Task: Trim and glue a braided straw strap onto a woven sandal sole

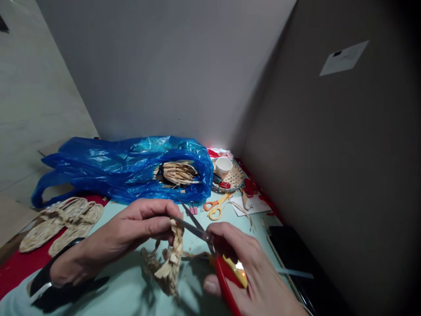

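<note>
My left hand (pixel 143 226) is closed, pinching the top of a braided straw strip (pixel 176 252) between thumb and fingers. The strip hangs down in a loose curve with frayed ends over the table. In my right hand (pixel 253 272) is a pair of scissors (pixel 225 276) with red and yellow handles. Their blades are spread, and the lower one lies close against the strip's upper end beside my left fingertips. I cannot tell whether the blade touches the straw. Parts of the strip are hidden behind my left fingers.
A blue plastic bag (pixel 108 169) holding a bundle of dry straw (pixel 179 172) lies at the back. Right of it are a woven tray (pixel 235 175) with a white cup (pixel 224 166), and orange-yellow scissors (pixel 215 210). Woven straw sandals (pixel 62 224) rest at left; a black device (pixel 296 259) lies at right.
</note>
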{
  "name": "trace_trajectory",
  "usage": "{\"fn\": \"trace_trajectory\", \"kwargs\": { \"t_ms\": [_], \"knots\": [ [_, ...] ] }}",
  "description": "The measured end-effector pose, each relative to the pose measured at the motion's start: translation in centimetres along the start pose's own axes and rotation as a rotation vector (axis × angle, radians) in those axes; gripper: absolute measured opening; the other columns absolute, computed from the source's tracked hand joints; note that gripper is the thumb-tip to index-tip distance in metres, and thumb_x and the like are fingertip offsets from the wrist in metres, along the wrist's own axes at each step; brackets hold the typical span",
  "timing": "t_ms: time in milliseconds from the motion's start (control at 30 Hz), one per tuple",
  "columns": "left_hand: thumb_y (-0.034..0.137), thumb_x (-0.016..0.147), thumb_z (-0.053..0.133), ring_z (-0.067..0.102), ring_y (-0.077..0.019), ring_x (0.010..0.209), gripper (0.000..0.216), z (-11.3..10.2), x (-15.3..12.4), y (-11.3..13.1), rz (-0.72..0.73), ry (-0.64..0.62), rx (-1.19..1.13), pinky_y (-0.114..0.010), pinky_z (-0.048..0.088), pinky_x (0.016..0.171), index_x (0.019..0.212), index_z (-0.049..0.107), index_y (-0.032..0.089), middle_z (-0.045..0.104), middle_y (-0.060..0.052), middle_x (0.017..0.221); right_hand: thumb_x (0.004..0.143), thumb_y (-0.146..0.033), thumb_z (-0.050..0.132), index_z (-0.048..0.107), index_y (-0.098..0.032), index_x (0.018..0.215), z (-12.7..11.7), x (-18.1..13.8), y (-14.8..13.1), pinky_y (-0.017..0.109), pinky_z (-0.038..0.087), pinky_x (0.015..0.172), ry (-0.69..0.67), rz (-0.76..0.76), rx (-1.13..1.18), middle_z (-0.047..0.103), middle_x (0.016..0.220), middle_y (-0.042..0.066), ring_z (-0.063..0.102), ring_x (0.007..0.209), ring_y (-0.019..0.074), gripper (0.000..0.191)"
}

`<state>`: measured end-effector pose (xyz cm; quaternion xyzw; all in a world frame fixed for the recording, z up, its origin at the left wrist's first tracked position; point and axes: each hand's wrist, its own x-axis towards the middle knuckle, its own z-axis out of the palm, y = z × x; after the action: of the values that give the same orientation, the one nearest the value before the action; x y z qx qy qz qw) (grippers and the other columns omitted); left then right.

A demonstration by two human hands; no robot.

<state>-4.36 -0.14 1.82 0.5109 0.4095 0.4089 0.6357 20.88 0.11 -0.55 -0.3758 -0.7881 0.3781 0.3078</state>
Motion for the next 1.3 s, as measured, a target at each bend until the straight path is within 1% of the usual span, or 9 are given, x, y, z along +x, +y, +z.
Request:
{"fn": "trace_trajectory", "kwargs": {
  "t_ms": [167, 367, 467, 600, 733, 867, 1000, 1167, 1300],
  "knots": [
    [0.048, 0.083, 0.083, 0.053, -0.0123, 0.067, 0.028, -0.2, -0.5, 0.7, 0.051, -0.027, 0.073, -0.019, 0.045, 0.063, 0.077, 0.08, 0.022, 0.066, 0.002, 0.072, 0.075, -0.022, 0.081, 0.063, -0.024, 0.097, -0.3, -0.2, -0.1, 0.029, 0.048, 0.071, -0.089, -0.054, -0.032, 0.066, 0.091, -0.001, 0.061, 0.078, 0.0184, 0.029],
    [0.039, 0.088, 0.079, 0.052, -0.0117, 0.068, 0.017, -0.4, -0.5, 0.5, -0.042, -0.035, 0.052, -0.019, 0.042, 0.062, 0.084, 0.078, 0.023, 0.064, 0.003, 0.074, 0.078, -0.018, 0.079, 0.065, -0.021, 0.1, 0.0, -0.4, 0.7, 0.027, 0.047, 0.064, -0.031, -0.187, -0.107, 0.062, 0.085, 0.0, 0.06, 0.076, 0.0174, 0.027],
    [0.041, 0.087, 0.078, 0.048, -0.012, 0.064, 0.02, -0.6, -0.5, 0.5, -0.074, -0.076, 0.047, -0.02, 0.04, 0.058, 0.084, 0.077, 0.021, 0.06, 0.004, 0.07, 0.081, -0.023, 0.08, 0.066, -0.021, 0.102, 0.0, -0.4, 1.0, 0.027, 0.045, 0.06, -0.052, -0.281, -0.127, 0.061, 0.081, -0.001, 0.059, 0.074, 0.0172, 0.025],
    [0.042, 0.088, 0.077, 0.046, -0.0124, 0.066, 0.022, -0.5, -0.6, 0.6, -0.097, -0.101, 0.092, -0.021, 0.038, 0.061, 0.085, 0.074, 0.021, 0.057, 0.004, 0.072, 0.085, -0.024, 0.078, 0.067, -0.019, 0.106, 0.0, -0.1, 1.0, 0.026, 0.044, 0.059, -0.005, -0.369, -0.158, 0.062, 0.077, -0.002, 0.057, 0.071, 0.0161, 0.024],
    [0.045, 0.087, 0.075, 0.04, -0.0134, 0.065, 0.025, 0.1, -0.9, 1.0, -0.111, -0.078, 0.124, -0.023, 0.034, 0.059, 0.084, 0.069, 0.021, 0.051, 0.005, 0.07, 0.088, -0.016, 0.066, 0.068, -0.016, 0.105, 0.1, 0.0, 1.1, 0.026, 0.045, 0.057, 0.051, -0.468, -0.251, 0.063, 0.072, -0.001, 0.054, 0.065, 0.0154, 0.017],
    [0.045, 0.086, 0.075, 0.04, -0.014, 0.067, 0.025, 0.5, -0.9, 0.9, -0.143, -0.039, 0.112, -0.024, 0.033, 0.06, 0.085, 0.067, 0.022, 0.049, 0.005, 0.072, 0.085, -0.011, 0.053, 0.069, -0.013, 0.105, 0.2, -0.1, 1.3, 0.027, 0.04, 0.053, 0.108, -0.527, -0.361, 0.062, 0.07, 0.002, 0.053, 0.062, 0.0167, 0.026],
    [0.043, 0.088, 0.074, 0.036, -0.0145, 0.067, 0.023, 0.5, -1.0, 0.5, -0.119, -0.028, 0.091, -0.024, 0.032, 0.061, 0.081, 0.066, 0.022, 0.047, 0.005, 0.073, 0.084, -0.009, 0.051, 0.067, -0.014, 0.108, 0.2, -0.1, 1.8, 0.027, 0.039, 0.053, 0.133, -0.546, -0.43, 0.062, 0.073, 0.002, 0.053, 0.064, 0.0169, 0.029],
    [0.04, 0.09, 0.07, 0.034, -0.0141, 0.065, 0.022, 0.8, -0.8, 0.3, -0.114, -0.044, 0.063, -0.025, 0.029, 0.057, 0.08, 0.064, 0.021, 0.046, 0.005, 0.072, 0.092, -0.014, 0.05, 0.062, -0.013, 0.117, 0.1, -0.1, 2.2, 0.029, 0.039, 0.055, 0.14, -0.646, -0.493, 0.062, 0.075, 0.003, 0.051, 0.064, 0.0176, 0.028],
    [0.041, 0.091, 0.069, 0.035, -0.0141, 0.066, 0.026, 0.8, -0.7, 0.5, -0.107, -0.025, 0.084, -0.025, 0.031, 0.057, 0.078, 0.062, 0.02, 0.047, 0.004, 0.073, 0.093, -0.014, 0.05, 0.063, -0.011, 0.115, 0.0, -0.3, 1.9, 0.029, 0.037, 0.051, 0.137, -0.65, -0.551, 0.061, 0.071, 0.002, 0.05, 0.061, 0.0174, 0.026]
  ]
}}
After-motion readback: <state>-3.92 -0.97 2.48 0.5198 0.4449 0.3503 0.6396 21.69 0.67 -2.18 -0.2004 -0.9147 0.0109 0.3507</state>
